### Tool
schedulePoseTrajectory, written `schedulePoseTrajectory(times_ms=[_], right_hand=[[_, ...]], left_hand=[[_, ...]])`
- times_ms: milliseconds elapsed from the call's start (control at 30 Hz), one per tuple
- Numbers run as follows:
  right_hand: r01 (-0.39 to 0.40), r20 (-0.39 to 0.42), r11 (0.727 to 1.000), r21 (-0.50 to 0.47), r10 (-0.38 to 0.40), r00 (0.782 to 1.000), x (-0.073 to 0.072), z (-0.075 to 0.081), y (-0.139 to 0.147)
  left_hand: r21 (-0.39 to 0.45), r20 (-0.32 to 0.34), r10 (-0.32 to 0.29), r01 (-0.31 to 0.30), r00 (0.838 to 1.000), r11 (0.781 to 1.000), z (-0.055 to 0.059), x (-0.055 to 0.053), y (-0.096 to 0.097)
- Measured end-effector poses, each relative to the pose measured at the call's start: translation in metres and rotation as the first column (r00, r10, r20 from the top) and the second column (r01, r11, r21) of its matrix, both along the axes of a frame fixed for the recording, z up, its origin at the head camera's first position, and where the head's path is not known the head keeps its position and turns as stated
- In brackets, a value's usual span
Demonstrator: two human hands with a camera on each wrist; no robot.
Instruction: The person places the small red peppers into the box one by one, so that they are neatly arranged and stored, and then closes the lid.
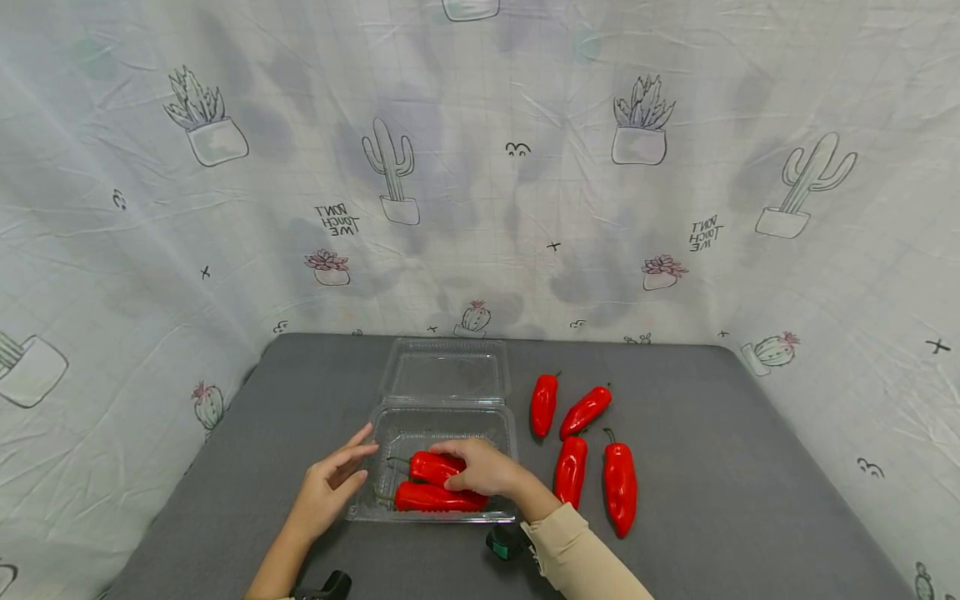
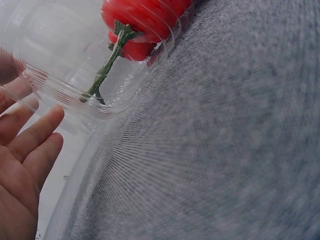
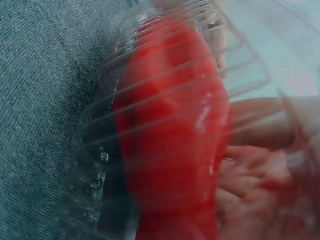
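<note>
A clear plastic clamshell box (image 1: 405, 423) stands on the table with its lid (image 1: 447, 372) folded back. Two red peppers lie side by side inside it, stems to the left: a rear pepper (image 1: 431, 469) and a front pepper (image 1: 433, 498). My right hand (image 1: 486, 468) reaches over the box's right side and grips the rear pepper. Through the ribbed wall the right wrist view shows the front pepper (image 3: 170, 120), with the hand behind it. Beside the box's left wall is my left hand (image 1: 324, 493), fingers extended; its fingertips (image 2: 52, 117) are at the plastic.
Several more red peppers, among them a far one (image 1: 543, 406) and a near one (image 1: 619, 487), lie right of the box on the grey table (image 1: 712, 467). Behind hangs a cactus-print cloth (image 1: 480, 192). Black wrist devices (image 1: 504, 542) show near both wrists.
</note>
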State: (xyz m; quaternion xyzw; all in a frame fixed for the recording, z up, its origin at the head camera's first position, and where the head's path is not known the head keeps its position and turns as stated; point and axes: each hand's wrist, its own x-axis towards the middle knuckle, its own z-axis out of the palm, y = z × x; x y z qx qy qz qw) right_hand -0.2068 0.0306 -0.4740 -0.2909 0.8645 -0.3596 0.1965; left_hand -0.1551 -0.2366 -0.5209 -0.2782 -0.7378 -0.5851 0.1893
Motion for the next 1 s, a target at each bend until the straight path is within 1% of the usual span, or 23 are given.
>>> schedulePoseTrajectory(times_ms=[100,167,300,400,500,600,700,733,800,933,1000], right_hand=[[-0.005,-0.014,1.000,0.001,0.005,1.000,0.001,0.000,0.000],[0.000,-0.002,1.000,-0.012,0.000,1.000,0.001,0.000,0.001],[0.003,0.014,0.998,-0.068,-0.002,1.000,0.001,0.000,0.002],[-0.004,-0.001,0.993,-0.120,0.004,1.000,0.002,0.001,0.004],[-0.007,-0.001,0.980,-0.198,0.007,1.000,0.002,0.002,0.007],[-0.014,0.008,0.958,-0.286,0.017,1.000,0.002,0.006,0.011],[-0.015,0.029,0.937,-0.348,0.027,0.999,0.004,0.013,0.017],[-0.016,0.033,0.931,-0.365,0.031,0.999,0.004,0.016,0.020],[-0.008,0.034,0.925,-0.380,0.022,0.999,0.006,0.020,0.026],[0.018,0.024,0.917,-0.397,-0.010,1.000,0.010,0.025,0.041],[0.038,0.021,0.913,-0.407,-0.032,0.999,0.012,0.028,0.048]], left_hand=[[-0.003,-0.002,-0.003,0.003,1.000,1.000,-0.001,0.000,0.000],[-0.001,-0.001,-0.006,0.006,1.000,1.000,-0.001,0.000,0.000],[0.005,-0.002,-0.010,0.010,1.000,1.000,0.000,0.000,0.001],[0.003,0.001,-0.017,0.017,1.000,1.000,0.001,0.000,0.002],[-0.010,0.021,-0.023,0.023,1.000,1.000,0.001,0.000,0.002],[-0.033,0.051,-0.015,0.017,0.999,0.999,0.003,0.000,0.001],[-0.049,0.076,-0.006,0.010,0.997,0.999,0.005,0.001,0.000],[-0.041,0.069,-0.008,0.011,0.998,0.999,0.005,0.001,0.000],[-0.021,0.054,-0.017,0.018,0.998,1.000,0.005,0.001,0.001],[-0.006,0.028,-0.024,0.024,0.999,1.000,0.004,0.001,0.002],[-0.018,0.037,-0.017,0.018,0.999,1.000,0.003,0.001,0.001]])
